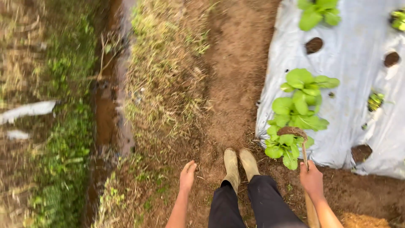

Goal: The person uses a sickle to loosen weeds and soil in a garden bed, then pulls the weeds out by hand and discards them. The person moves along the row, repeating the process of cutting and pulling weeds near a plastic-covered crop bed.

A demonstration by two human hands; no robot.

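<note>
Hoe (pixel 300 141) clutched by right hand (pixel 311 179); left hand (pixel 187 175) empty.

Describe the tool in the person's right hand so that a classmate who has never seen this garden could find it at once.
Start at the silvery plastic sheet over the bed, then drop to its near-left corner. There the right hand grips a hoe: thin metal neck, soil-caked blade, lying over the nearest leafy green plant, unlike anything around it.

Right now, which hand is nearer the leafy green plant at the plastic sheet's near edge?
Right. The right hand grips a hoe just below the leafy green plant, the blade at its leaves. The left hand hangs open, well off to the left beyond both boots.
</note>
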